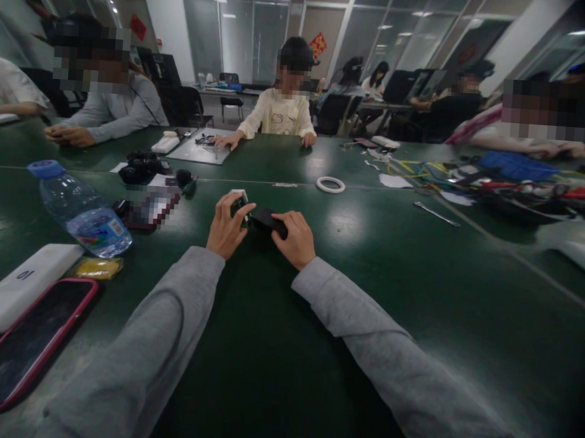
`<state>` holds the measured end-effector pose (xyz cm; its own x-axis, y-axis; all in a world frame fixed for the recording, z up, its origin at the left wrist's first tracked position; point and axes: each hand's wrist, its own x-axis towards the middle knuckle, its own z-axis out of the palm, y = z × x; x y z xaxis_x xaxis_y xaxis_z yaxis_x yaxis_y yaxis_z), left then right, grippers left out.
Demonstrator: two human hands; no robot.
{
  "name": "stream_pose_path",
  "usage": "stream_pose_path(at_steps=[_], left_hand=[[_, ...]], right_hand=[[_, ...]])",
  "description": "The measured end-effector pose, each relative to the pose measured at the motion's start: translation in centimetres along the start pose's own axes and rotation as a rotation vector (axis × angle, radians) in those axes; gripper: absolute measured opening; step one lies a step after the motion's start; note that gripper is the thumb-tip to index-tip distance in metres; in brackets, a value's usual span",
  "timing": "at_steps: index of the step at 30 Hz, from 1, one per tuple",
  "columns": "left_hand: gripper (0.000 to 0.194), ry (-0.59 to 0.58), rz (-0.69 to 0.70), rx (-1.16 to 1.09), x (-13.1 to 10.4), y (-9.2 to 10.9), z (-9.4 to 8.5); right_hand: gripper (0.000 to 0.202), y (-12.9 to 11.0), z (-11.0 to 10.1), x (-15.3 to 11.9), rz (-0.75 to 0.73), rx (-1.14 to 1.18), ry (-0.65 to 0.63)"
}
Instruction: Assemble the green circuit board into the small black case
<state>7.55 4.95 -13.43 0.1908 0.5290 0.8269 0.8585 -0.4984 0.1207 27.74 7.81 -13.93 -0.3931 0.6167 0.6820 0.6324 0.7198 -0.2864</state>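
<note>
Over the middle of the dark green table (265,324), my left hand (228,226) grips a small green circuit board (243,209) with a white part at its top. Its fingers are bent round the board's edges. Just to the right, my right hand (295,238) is closed on a dark, flat-looking piece (269,221), thumb below and fingers on top. The board and the dark piece are close together; whether they touch is hard to tell.
At left lie a water bottle (85,211), a white power bank (22,287), a red-edged phone (28,341) and a yellow packet (97,269). Ahead are a white tape ring (330,184), a wrench (436,214), tangled cables (475,182) and a seated person (285,108).
</note>
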Motion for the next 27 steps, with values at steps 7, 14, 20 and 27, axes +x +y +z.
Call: stream_pose_path(at_steps=[7, 14, 20, 27], left_hand=[[0.071, 0.051, -0.056, -0.041, -0.03, -0.06, 0.09], [0.071, 0.029, -0.051, -0.045, 0.07, -0.04, 0.04], [0.072, 0.017, -0.002, -0.016, 0.11, 0.09, -0.02], [0.070, 0.005, -0.002, -0.009, 0.12, 0.16, -0.14]], right_hand=[[0.035, 0.01, 0.06, 0.00, 0.024, 0.003, 0.015], [0.035, -0.17, 0.13, -0.03, 0.027, -0.025, 0.018], [0.035, 0.00, 0.23, -0.08, 0.027, -0.009, 0.016], [0.035, 0.26, 0.24, 0.04, 0.010, 0.001, 0.000]])
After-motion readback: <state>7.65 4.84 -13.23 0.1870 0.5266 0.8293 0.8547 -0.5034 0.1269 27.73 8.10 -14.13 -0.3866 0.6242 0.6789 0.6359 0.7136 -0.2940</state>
